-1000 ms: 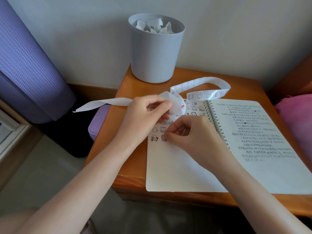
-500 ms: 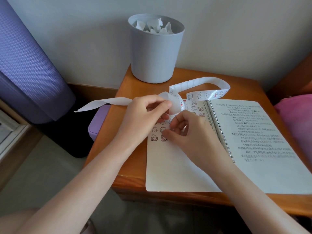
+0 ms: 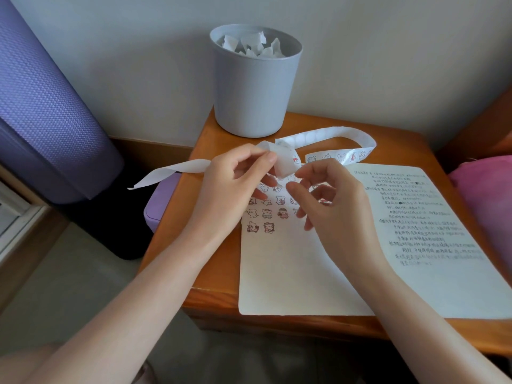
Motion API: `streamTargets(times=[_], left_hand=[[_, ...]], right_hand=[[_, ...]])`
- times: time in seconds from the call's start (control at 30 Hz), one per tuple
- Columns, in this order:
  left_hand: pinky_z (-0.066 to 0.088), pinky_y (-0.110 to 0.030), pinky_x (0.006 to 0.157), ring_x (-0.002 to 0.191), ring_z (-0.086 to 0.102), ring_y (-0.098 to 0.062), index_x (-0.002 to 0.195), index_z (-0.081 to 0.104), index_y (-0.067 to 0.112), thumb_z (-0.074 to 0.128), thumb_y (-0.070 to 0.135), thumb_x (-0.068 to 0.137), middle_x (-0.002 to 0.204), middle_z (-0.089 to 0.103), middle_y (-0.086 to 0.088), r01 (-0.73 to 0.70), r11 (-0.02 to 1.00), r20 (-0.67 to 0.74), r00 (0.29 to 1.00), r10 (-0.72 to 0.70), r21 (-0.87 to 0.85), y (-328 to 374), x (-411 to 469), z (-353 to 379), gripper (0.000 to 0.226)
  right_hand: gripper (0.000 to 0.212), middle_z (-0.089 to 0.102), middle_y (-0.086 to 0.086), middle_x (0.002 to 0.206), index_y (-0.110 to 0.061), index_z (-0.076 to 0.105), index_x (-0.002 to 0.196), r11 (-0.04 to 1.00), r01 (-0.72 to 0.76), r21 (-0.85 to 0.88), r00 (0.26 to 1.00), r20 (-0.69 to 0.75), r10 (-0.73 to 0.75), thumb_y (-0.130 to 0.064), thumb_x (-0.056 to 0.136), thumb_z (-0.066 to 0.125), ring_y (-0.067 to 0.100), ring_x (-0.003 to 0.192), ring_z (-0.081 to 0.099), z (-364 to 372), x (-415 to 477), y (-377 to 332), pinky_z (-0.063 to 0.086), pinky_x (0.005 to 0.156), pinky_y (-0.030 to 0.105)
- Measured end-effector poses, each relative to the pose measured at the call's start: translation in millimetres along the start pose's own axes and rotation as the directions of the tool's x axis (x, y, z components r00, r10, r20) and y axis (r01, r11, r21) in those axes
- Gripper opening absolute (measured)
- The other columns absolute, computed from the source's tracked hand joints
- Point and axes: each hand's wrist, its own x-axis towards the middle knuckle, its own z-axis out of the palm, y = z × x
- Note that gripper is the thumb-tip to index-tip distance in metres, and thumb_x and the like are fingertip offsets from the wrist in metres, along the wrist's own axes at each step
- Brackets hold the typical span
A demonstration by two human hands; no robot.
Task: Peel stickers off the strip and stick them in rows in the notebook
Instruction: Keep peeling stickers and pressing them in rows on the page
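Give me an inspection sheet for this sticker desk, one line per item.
Surface: wooden table, notebook open flat on it.
Job's things: strip loops behind the notebook, tail trailing past the left edge; stickers in rows in the notebook.
Clutter: grey bin with paper scraps.
Hands: left hand pinches the strip; right hand curled beside the strip, contact unclear.
Cables: nothing seen.
Surroundings: purple roll and purple box left, pink cloth right, pale wall.

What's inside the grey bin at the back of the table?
Crumpled white paper scraps fill the grey bin up near its rim. Anything beneath that top layer is hidden by the scraps and the bin's opaque wall.
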Motion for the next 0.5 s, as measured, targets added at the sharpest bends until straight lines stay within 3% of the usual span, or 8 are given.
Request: streamTargets(times=[0.2,0.33,0.43,0.5], left_hand=[[0.048,-0.006,0.055,0.08,0.064,0.007,0.099,0.065,0.013,0.052,0.02,0.096,0.085,0.066,0.009,-0.006,0.999,0.038,0.999,0.008,-0.045,2.0,-0.3,0.3,0.015],[0.046,-0.004,0.055,0.075,0.063,0.011,0.093,0.063,0.015,0.052,0.02,0.096,0.078,0.065,0.01,-0.009,0.997,0.055,0.998,0.014,-0.081,4.6,-1.9,1.6,0.012],[0.046,-0.005,0.057,0.077,0.065,0.007,0.096,0.066,0.008,0.054,0.02,0.095,0.081,0.068,0.003,-0.006,0.995,0.082,0.997,0.014,-0.095,3.9,-1.8,1.5,0.017],[0.051,-0.011,0.059,0.077,0.068,-0.001,0.098,0.068,0.008,0.06,0.018,0.092,0.084,0.07,0.002,0.006,0.996,0.123,0.992,0.004,-0.085,1.6,-0.9,2.0,0.014]], right_hand=[[0.011,0.064,-0.006,0.078,-0.025,0.065,0.094,0.998,0.047,0.03,0.998,-0.045,-0.045,-0.021,0.085,0.068,0.016,0.06,0.058,-2.4,1.7,-2.2,0.051,0.053,0.031],[0.005,0.062,-0.013,0.07,-0.024,0.067,0.083,0.998,0.044,0.04,0.997,-0.062,-0.042,-0.02,0.084,0.07,0.007,0.059,0.053,-3.4,3.0,-1.0,0.043,0.059,0.022],[0.004,0.058,-0.016,0.059,-0.024,0.068,0.08,0.991,-0.014,0.134,0.998,-0.062,0.023,-0.022,0.083,0.071,0.004,0.053,0.047,-6.4,4.8,-1.8,0.038,0.056,0.011],[0.003,0.056,-0.015,0.057,-0.021,0.069,0.081,0.97,-0.067,0.235,0.996,-0.043,0.079,-0.023,0.083,0.07,0.004,0.052,0.044,-8.6,6.2,-3.4,0.036,0.053,0.011]])
